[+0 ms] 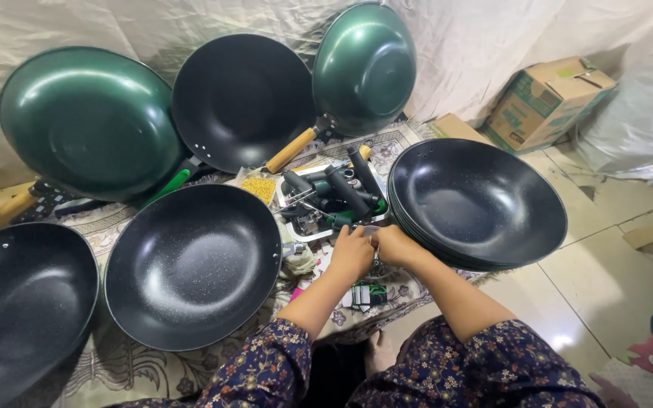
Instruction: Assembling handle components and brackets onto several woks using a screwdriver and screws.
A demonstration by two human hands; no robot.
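My left hand (pixel 351 255) and my right hand (pixel 394 244) meet just below a white tray (pixel 301 233) that holds several black pan handles (pixel 348 189) and small metal parts. Both hands have their fingers curled around something small between them; I cannot tell what it is. A stack of black woks (pixel 478 202) lies right of my right hand. A black speckled wok (pixel 192 266) lies left of my left hand.
Around me stand a dark green wok (pixel 88 121), a black wok with a wooden handle (pixel 242 100), another green wok (pixel 364 66) and a black wok (pixel 20 306) at the far left. A cardboard box (pixel 546 100) sits at the back right. Small packets (pixel 368 295) lie on the patterned cloth.
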